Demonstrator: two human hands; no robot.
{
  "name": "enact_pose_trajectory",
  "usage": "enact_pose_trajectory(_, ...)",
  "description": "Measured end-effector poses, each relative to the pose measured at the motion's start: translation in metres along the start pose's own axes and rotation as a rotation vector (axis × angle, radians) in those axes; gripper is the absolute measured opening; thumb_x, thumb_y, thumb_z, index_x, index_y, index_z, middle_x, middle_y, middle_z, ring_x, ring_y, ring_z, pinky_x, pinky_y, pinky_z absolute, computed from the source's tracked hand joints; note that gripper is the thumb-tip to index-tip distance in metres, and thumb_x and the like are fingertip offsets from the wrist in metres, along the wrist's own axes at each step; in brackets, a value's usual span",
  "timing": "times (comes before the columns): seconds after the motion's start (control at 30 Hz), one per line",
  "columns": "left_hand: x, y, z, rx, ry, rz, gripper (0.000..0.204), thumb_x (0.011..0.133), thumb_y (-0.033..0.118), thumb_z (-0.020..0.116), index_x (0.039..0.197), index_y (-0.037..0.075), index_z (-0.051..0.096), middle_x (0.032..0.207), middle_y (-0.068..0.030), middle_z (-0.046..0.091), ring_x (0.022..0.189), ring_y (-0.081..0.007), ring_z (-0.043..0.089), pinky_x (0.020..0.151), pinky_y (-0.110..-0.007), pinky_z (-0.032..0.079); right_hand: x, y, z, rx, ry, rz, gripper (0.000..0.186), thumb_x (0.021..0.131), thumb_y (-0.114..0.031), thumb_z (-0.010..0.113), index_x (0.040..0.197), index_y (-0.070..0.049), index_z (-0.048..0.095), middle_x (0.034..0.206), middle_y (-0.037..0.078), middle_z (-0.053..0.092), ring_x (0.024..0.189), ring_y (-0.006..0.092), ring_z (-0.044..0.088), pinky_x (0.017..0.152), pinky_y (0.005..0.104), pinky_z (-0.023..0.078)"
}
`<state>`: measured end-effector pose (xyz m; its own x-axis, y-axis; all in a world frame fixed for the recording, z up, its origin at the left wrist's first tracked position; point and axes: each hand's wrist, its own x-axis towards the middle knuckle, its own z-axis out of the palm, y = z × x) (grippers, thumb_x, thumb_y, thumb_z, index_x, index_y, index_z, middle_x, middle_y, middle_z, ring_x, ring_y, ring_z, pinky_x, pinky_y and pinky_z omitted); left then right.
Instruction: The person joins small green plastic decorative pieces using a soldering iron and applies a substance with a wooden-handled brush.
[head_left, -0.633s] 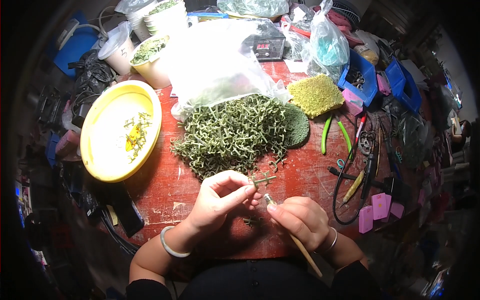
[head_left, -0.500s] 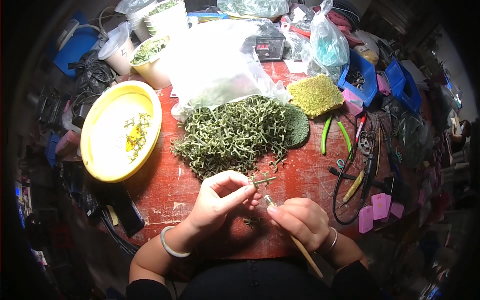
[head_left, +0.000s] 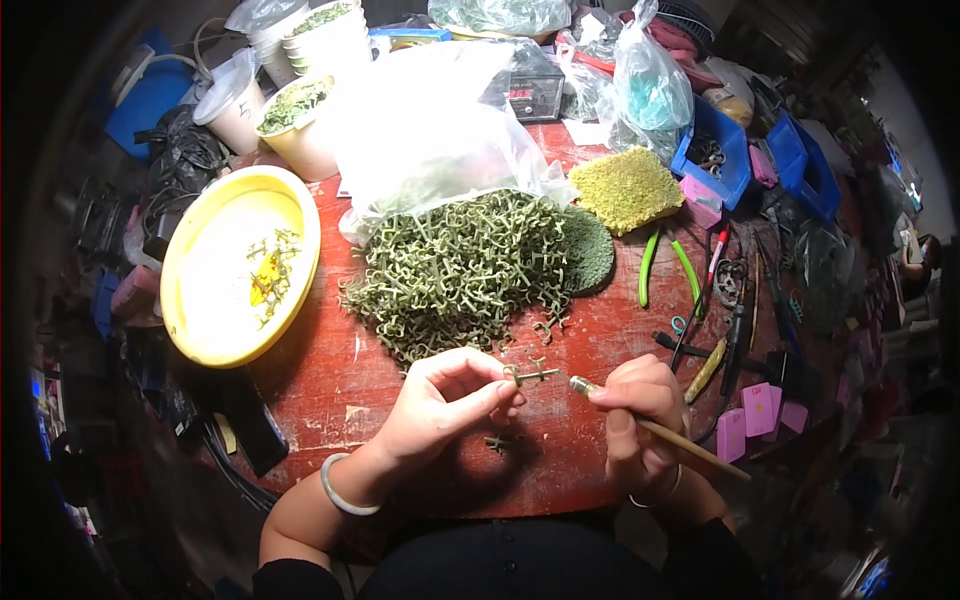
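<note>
My left hand (head_left: pixel 455 400) pinches a pale green branched piece (head_left: pixel 535 374) between thumb and forefinger. My right hand (head_left: pixel 645 420) is wrapped round a wooden-handled tool (head_left: pixel 700 450), whose metal end points at the piece, a short gap from it. Below them a small green piece (head_left: pixel 496 443) lies on the worn red table (head_left: pixel 350 410). Beyond my hands is a big tangled heap of similar green pieces (head_left: pixel 450 270), partly under a translucent white bag (head_left: pixel 420 120) and beside a round green textured pad (head_left: pixel 590 250).
A yellow basin (head_left: pixel 190 270) with some pieces stands left. A yellow sponge-like block (head_left: pixel 625 185), green-handled pliers (head_left: pixel 648 270), cables, blue bins (head_left: pixel 805 170) and pink blocks (head_left: pixel 730 435) crowd the right. Buckets (head_left: pixel 295 140) stand behind; a dark phone (head_left: pixel 255 430) lies near left.
My right hand has shifted right and slightly up, turning the tool flatter, its handle now pointing rightward. My left hand, with the piece, is a little lower and further right.
</note>
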<state>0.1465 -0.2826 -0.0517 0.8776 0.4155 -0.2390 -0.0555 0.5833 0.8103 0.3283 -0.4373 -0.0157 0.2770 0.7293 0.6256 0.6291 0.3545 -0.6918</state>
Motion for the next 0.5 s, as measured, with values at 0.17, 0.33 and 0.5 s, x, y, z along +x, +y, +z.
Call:
enact_pose_trajectory(0.17,-0.001,0.003,-0.001,0.012,-0.003,0.027,0.007,0.101,0.004,0.068,0.107,0.001,0.068,0.097,-0.0074,0.074,0.088,-0.0125,0.069,0.076,-0.027,0.057,-0.002,0.003,0.004,-0.024,0.079,0.014,0.016,0.093,0.003,0.061,0.106,0.0,0.067,0.09,0.012,0.062,0.076,0.0241,0.062,0.07,0.0343,0.052)
enact_pose_trajectory(0.33,-0.017,0.049,0.001,0.305,0.184,0.246,0.008,0.1,0.002,0.069,0.107,0.0,0.069,0.096,-0.0079,0.074,0.082,-0.0123,0.07,0.073,-0.026,0.057,-0.003,0.007,0.005,-0.072,0.117,-0.005,0.016,0.094,0.003,0.058,0.108,0.002,0.064,0.091,0.013,0.062,0.077,0.0254,0.062,0.069,0.0343,0.051)
enact_pose_trajectory(0.5,-0.052,0.136,-0.029,0.704,0.634,0.262,0.01,0.098,0.004,0.07,0.104,-0.002,0.074,0.086,-0.0046,0.074,0.074,-0.0079,0.066,0.066,-0.021,0.051,-0.007,0.002,-0.001,-0.061,0.082,0.021,0.016,0.093,0.003,0.059,0.108,0.002,0.064,0.091,0.013,0.062,0.077,0.0258,0.062,0.068,0.0351,0.051)
